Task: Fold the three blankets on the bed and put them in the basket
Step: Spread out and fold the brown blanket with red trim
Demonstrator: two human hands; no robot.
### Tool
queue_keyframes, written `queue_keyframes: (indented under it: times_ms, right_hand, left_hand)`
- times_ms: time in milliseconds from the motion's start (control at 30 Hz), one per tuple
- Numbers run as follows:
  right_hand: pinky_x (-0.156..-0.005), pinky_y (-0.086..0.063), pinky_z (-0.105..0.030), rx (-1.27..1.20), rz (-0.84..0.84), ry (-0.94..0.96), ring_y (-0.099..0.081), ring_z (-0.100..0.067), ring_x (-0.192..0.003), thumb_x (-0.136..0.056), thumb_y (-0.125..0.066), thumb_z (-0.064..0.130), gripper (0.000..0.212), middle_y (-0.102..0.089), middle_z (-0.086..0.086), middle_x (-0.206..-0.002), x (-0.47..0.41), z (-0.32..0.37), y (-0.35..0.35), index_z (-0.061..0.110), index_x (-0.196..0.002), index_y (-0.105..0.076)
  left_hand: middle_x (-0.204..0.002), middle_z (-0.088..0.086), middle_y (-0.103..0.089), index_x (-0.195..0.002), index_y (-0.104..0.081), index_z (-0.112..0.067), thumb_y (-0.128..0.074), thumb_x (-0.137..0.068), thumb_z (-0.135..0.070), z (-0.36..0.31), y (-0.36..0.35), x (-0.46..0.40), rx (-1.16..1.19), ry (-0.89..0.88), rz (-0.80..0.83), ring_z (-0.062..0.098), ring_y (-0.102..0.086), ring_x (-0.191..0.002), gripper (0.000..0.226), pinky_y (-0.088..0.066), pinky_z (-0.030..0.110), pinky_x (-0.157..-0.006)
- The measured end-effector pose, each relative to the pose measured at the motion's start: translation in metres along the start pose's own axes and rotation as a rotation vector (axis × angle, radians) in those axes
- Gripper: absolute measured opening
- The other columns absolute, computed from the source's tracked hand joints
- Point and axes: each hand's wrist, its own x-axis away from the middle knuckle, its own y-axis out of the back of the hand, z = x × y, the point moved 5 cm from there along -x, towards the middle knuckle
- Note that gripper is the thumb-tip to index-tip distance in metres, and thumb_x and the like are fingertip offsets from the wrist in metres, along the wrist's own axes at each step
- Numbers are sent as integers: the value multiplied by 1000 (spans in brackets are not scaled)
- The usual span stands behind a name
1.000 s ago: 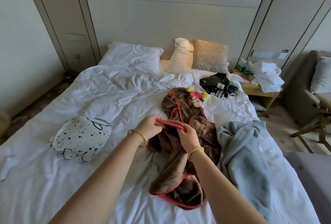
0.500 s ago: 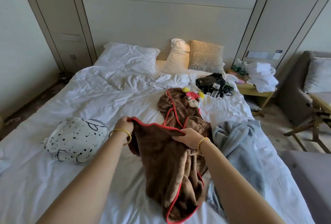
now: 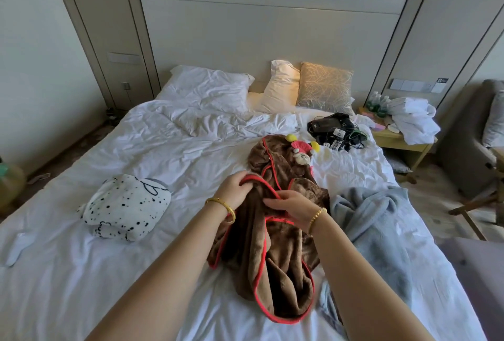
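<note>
Blankets number three on the bed [image 3: 131, 147], whose white sheet is rumpled all over. Nearest the person lies the brown blanket [image 3: 272, 253], a plush fleece bound in red piping, bunched into a long heap with a small stuffed monkey face and yellow pom-poms at its far end. The left hand [image 3: 234, 190] is closed over a fold of the red edging, fingers curled around it. The right hand [image 3: 294, 205] pinches the same red edge just beside it, fingertips pressed together on the trim. Each wrist wears a gold bangle.

Right of the brown one, touching it, sprawls the pale blue blanket [image 3: 373, 220], soft and loosely crumpled. Well apart to the left sits the white blanket [image 3: 128, 207], speckled with black dots, rolled into a rounded bundle.

Near the pillows [image 3: 324, 87] lies a black pouch [image 3: 327, 125] amid tangled cables and small white-labelled gadgets; the writing is too small to read. White towels [image 3: 414, 119] are piled on the wooden bedside tabletop [image 3: 395, 141].
</note>
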Motion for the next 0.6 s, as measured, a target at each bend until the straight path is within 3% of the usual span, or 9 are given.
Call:
queue_keyframes:
  times_ms: [67, 167, 233, 333, 400, 433, 500, 567, 600]
  right_hand:
    - [-106, -37, -38, -58, 2, -23, -58, -26, -108, -85, -64, 9, 32, -64, -9, -105, 0, -18, -4, 0, -115, -60]
    - [-73, -55, -22, -315, -57, 27, -69, -11, -83, -86, -61, 4, 23, -71, -2, -92, -4, -28, -12, 8, -108, -63]
    - [-64, -57, -25, -419, -111, 52, -70, -13, -70, -87, -60, 5, 11, -72, -4, -80, -6, -25, -9, 9, -96, -64]
    - [-80, -56, -35, -224, -255, 171, -65, -19, -76, -86, -64, 13, 9, -68, -8, -83, -9, -4, 7, 5, -91, -64]
    - [-70, -50, -18, 140, -368, 306, -59, -6, -68, -86, -63, 13, 10, -63, -1, -75, -6, 19, 12, 6, -93, -66]
    - [-60, -42, -8, 273, -374, 372, -54, 3, -59, -86, -62, 11, 10, -60, 6, -67, -5, 31, 9, 7, -93, -68]
    - [-54, -37, -5, 440, -312, 451, -51, 7, -54, -85, -58, 3, 16, -58, 14, -65, -6, 47, -2, 6, -94, -70]
    - [-56, -38, -3, 477, -273, 466, -52, 5, -62, -83, -57, 0, 18, -60, 14, -69, -8, 53, -10, 5, -95, -69]
    - [-58, -39, -3, 449, -279, 457, -53, 3, -66, -82, -58, 0, 17, -60, 13, -72, -8, 54, -12, 6, -95, -67]
  left_hand:
    - [-96, -1, -64, -86, -62, -31, -47, -92, -10, 4, 3, 2, 276, 97, -68, 15, -61, -92, 26, -50, 26, -79]
    - [-90, 0, -65, -81, -62, -31, -45, -92, -9, 4, 3, -1, 496, 154, -82, 13, -63, -83, 30, -53, 30, -73]
    - [-88, 0, -64, -83, -60, -28, -45, -91, -7, 4, 11, -3, 504, 171, -135, 12, -62, -77, 28, -51, 25, -64]
    - [-97, 7, -58, -95, -54, -22, -40, -88, -2, 16, 33, -3, 33, 195, -214, 15, -55, -75, 25, -44, 27, -65]
    - [-121, 12, -48, -125, -45, -20, -39, -84, 3, 18, 32, 1, -313, 208, -119, 24, -54, -100, 47, -47, 34, -86]
    - [-135, 13, -37, -140, -30, -21, -43, -82, 3, 12, 26, 2, -445, 148, -64, 28, -45, -118, 64, -42, 35, -99]
    - [-151, 10, -15, -149, -4, -24, -54, -78, 0, -11, 7, 4, -671, -84, 33, 29, -20, -138, 90, -24, 38, -113]
    - [-151, 8, -19, -149, 5, -26, -60, -77, -7, -28, -14, 5, -804, -206, 151, 28, -19, -139, 99, -18, 46, -115]
    - [-145, 10, -30, -149, 4, -27, -59, -79, -9, -31, -17, 3, -796, -174, 194, 29, -32, -133, 95, -28, 45, -111]
